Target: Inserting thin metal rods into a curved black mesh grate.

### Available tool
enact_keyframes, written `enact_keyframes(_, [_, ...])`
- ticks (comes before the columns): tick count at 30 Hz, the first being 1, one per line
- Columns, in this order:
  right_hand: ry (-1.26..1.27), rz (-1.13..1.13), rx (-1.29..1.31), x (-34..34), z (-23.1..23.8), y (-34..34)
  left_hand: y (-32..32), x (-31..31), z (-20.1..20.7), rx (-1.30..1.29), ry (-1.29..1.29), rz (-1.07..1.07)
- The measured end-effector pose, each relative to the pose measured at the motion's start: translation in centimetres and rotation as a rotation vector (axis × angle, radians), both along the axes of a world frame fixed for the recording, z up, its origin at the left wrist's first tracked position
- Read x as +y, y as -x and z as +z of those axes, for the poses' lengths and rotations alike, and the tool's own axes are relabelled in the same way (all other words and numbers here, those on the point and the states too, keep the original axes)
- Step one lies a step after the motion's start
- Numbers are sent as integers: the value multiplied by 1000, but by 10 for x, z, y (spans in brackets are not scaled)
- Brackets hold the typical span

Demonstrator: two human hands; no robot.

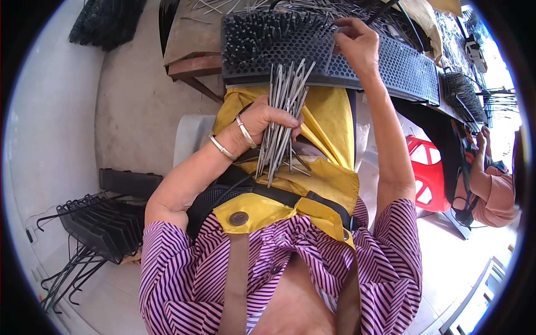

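My left hand [267,120], with two bangles at the wrist, is wrapped round a bundle of thin grey metal rods [283,106]. The bundle stands nearly upright above my lap, its ends fanned unevenly. Over the perforated black tray [379,67], my right hand [357,47] is closed in a pinch. A single thin metal rod [330,57] hangs down from those fingertips toward the tray's holes. Many dark upright rods [257,34] fill the holes in the left part and along the back of the tray. Whether the pinched rod's lower end sits in a hole, I cannot tell.
Loose rods [209,8] lie on the table behind the tray. A yellow apron [329,111] covers my lap. Black racks with hooks [100,226] stand at the lower left. To the right are a red stool [425,159] and another person [486,184].
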State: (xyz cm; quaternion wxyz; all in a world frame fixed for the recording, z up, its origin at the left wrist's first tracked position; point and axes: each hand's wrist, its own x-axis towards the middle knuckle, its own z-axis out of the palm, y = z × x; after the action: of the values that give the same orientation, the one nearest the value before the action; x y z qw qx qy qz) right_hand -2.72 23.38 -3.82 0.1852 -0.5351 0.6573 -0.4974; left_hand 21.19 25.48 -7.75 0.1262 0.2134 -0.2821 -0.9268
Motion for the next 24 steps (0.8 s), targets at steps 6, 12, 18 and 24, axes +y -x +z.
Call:
enact_keyframes(6, [408, -163, -81, -24, -15, 18, 0, 1, 1, -20, 15, -7])
enact_keyframes(12, [564, -352, 386, -39, -2, -5, -1, 1, 0, -35, 16, 12])
enact_keyframes(18, [640, -207, 728, -36, -10, -10, 0, 2, 2, -42, 9, 9])
enact_keyframes(24, [1026, 226, 230, -51, -22, -5, 6, 2, -1, -23, 28, -16])
